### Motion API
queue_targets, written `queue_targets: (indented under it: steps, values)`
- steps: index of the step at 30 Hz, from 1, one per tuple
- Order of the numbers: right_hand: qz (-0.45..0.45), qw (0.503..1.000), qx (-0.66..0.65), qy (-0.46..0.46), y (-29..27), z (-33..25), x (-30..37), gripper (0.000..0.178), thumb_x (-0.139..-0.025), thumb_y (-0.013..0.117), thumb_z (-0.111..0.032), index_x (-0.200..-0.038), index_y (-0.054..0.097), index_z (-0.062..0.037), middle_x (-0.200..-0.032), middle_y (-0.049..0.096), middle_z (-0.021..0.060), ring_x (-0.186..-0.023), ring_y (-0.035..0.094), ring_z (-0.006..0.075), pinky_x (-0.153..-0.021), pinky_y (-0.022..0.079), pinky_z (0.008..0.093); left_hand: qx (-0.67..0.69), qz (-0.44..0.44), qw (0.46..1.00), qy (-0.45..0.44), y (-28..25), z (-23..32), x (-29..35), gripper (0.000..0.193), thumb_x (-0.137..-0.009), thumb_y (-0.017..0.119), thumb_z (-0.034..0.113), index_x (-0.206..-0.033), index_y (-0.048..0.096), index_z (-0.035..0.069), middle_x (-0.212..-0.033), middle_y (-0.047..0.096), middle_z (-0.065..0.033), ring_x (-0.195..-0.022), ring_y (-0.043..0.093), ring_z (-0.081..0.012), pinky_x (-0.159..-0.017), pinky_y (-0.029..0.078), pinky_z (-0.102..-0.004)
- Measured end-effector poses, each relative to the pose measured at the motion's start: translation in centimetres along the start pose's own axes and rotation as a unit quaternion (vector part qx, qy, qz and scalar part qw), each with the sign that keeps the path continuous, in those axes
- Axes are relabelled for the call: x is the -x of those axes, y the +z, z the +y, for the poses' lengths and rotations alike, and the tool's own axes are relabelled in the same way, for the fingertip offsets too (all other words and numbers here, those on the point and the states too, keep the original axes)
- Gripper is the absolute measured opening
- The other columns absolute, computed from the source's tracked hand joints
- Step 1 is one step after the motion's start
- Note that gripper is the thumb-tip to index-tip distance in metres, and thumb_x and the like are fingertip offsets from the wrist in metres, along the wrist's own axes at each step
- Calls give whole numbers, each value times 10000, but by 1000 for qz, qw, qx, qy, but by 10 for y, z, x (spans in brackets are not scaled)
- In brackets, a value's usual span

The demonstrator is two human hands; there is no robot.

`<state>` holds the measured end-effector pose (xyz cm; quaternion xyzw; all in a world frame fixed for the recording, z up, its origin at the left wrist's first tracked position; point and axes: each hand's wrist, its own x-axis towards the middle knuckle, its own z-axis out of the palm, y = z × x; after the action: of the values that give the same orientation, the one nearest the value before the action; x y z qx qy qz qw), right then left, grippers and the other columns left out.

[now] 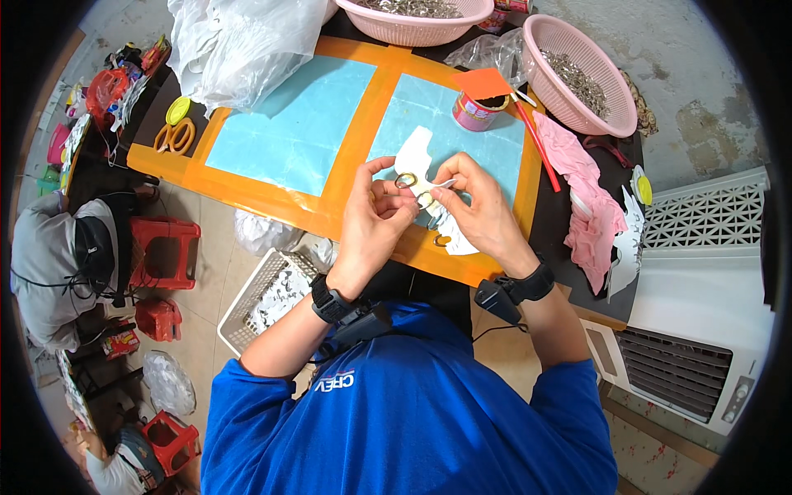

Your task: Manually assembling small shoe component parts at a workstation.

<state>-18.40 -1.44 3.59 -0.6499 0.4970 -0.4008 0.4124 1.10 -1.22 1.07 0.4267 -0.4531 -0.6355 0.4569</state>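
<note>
Above the table's near edge, my two hands are working on a thin white cut-out piece (414,153) with a brass-coloured metal ring (405,180) on it. My left hand (375,214) is closed, thumb and fingers pinching beside the ring, with the index finger raised at its left. With thumb and index finger, my right hand (478,210) pinches the piece's right side. More white cut-out material (452,229) hangs or lies below, and a second ring (441,241) shows there. Fingers partly hide how the ring is joined to the piece.
Pink baskets (569,37) of small metal parts stand at the back. A red tin (477,114), red pen (538,148) and pink cloth (590,198) lie right. Orange-handled scissors (175,137) and a plastic bag (243,49) are left. A white basket (239,318) is below.
</note>
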Motion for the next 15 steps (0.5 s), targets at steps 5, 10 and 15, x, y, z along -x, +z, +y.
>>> queue_targets:
  steps: [5, 10, 15]
  values:
    - [1, 1000, 8, 18, 0, 2, -1, 158, -1021, 699, -38, -1083, 557, -3, -913, 684, 110, -898, 727, 196, -794, 549, 361, -65, 10, 997, 48, 3, -1, 0, 676, -951, 711, -116, -1540, 411, 26, -1110, 623, -49, -1061, 685, -136, -997, 601, -314]
    - [10, 999, 39, -11, 0, 9, -2, 165, -1015, 712, -48, -1075, 564, -3, -914, 693, 121, -885, 727, 211, -790, 559, 371, -41, 1, 998, 48, 2, -6, -2, 666, -954, 712, -116, -1534, 414, 21, -1122, 613, -42, -1065, 681, -132, -1010, 592, -309]
    - [2, 1000, 23, -17, -3, 14, -3, 173, -1013, 721, -50, -1065, 562, -2, -909, 682, 108, -865, 696, 196, -785, 560, 368, 13, -6, 999, 37, 3, -6, -1, 655, -953, 712, -119, -1524, 421, 17, -1131, 608, -40, -1067, 679, -132, -1013, 593, -316]
